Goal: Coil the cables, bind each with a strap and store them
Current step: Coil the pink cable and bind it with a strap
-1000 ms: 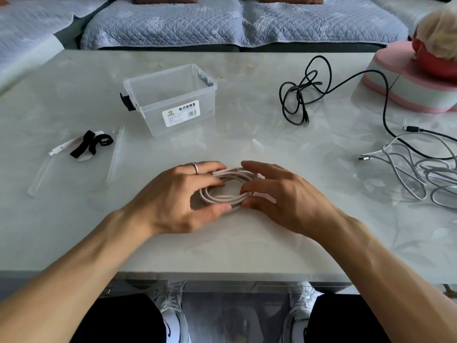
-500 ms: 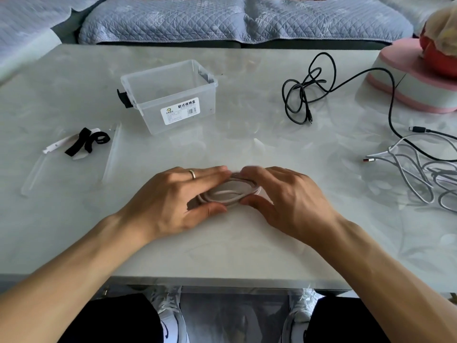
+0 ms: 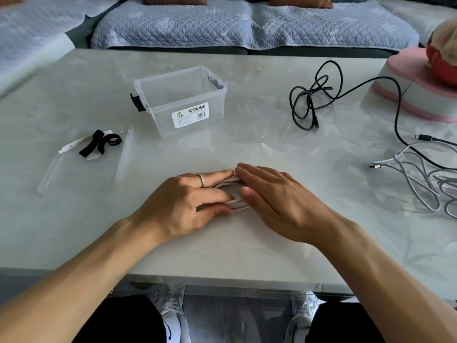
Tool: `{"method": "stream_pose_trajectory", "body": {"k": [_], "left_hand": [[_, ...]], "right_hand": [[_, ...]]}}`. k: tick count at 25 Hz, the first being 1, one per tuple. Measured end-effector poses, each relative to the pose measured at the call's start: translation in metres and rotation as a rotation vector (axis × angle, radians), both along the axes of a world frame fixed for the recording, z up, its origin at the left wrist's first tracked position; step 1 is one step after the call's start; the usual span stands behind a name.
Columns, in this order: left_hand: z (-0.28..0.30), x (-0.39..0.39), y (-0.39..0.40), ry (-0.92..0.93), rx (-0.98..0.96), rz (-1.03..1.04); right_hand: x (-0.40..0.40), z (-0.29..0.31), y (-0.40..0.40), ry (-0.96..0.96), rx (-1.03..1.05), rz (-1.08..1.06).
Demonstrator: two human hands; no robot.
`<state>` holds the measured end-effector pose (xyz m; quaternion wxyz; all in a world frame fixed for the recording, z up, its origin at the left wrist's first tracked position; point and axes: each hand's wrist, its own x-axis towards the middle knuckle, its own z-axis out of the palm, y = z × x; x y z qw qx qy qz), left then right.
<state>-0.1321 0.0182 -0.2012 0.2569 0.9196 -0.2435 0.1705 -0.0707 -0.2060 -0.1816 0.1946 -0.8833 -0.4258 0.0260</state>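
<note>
Both hands squeeze the pale coiled cable (image 3: pixel 230 194) flat on the marble table (image 3: pixel 74 100): my left hand (image 3: pixel 183 206) grips its nine o'clock end, thumb curled under and fingers laid over, while my right hand (image 3: pixel 277 199) presses straight fingers onto the three o'clock end. It lies at the near centre of the table. I judge it light, soft and springy, so the loops would fan out if let go; best pinch all the turns together at one end while strapping the middle.

By size: one table, one clear storage box (image 3: pixel 181 100) at twelve o'clock, one tangled white cable (image 3: pixel 425 184) at three o'clock, one loose black cable (image 3: pixel 319 100) at one o'clock, and black straps (image 3: pixel 99 143) at ten o'clock, seemingly two, hard to count.
</note>
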Motion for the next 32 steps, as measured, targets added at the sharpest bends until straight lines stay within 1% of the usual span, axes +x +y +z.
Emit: {"method": "stream_pose_trajectory", "body": {"k": [3, 6, 8, 10, 12, 15, 16, 19, 20, 21, 23, 25, 27, 29, 30, 32], "left_hand": [[0.003, -0.002, -0.002, 0.105, -0.079, 0.020], [0.009, -0.006, -0.011, 0.239, -0.283, 0.131], [0.013, -0.005, -0.015, 0.266, -0.311, 0.205], [0.018, -0.003, -0.017, 0.288, -0.286, 0.243], [0.022, -0.002, -0.017, 0.319, -0.256, 0.255], [0.026, -0.003, -0.011, 0.370, -0.215, 0.234], [0.027, -0.004, -0.009, 0.389, -0.221, 0.231], [0.028, -0.004, -0.010, 0.391, -0.258, 0.277], [0.028, -0.003, -0.012, 0.381, -0.271, 0.300], [0.028, -0.002, -0.014, 0.372, -0.277, 0.321], [0.028, -0.001, -0.018, 0.343, -0.233, 0.358], [0.027, -0.003, -0.018, 0.303, -0.152, 0.364], [0.029, -0.008, -0.015, 0.280, -0.086, 0.313], [0.032, -0.013, -0.011, 0.297, -0.032, 0.236], [0.033, -0.014, -0.010, 0.303, 0.000, 0.205], [0.034, -0.015, -0.008, 0.288, 0.044, 0.174]], "right_hand": [[0.000, -0.003, 0.003, -0.027, 0.013, -0.031], [0.002, -0.004, 0.004, 0.079, 0.044, -0.044], [0.004, -0.002, 0.002, 0.161, 0.113, -0.037], [0.005, 0.000, 0.002, 0.221, 0.154, -0.046], [0.004, 0.002, 0.001, 0.222, 0.179, -0.058], [0.001, 0.004, 0.000, 0.230, 0.284, -0.069], [0.000, 0.004, -0.002, 0.220, 0.310, -0.059], [-0.005, 0.000, -0.003, 0.070, 0.278, -0.023], [-0.007, -0.002, -0.001, 0.045, 0.281, -0.043], [-0.010, -0.002, 0.003, 0.065, 0.296, -0.102], [-0.014, 0.004, 0.014, 0.205, 0.308, -0.260], [-0.014, 0.011, 0.022, 0.303, 0.239, -0.351], [-0.010, 0.020, 0.024, 0.349, 0.153, -0.356], [-0.007, 0.027, 0.026, 0.402, 0.088, -0.347], [-0.006, 0.027, 0.028, 0.418, 0.082, -0.364], [-0.004, 0.024, 0.034, 0.387, 0.098, -0.426]]}}
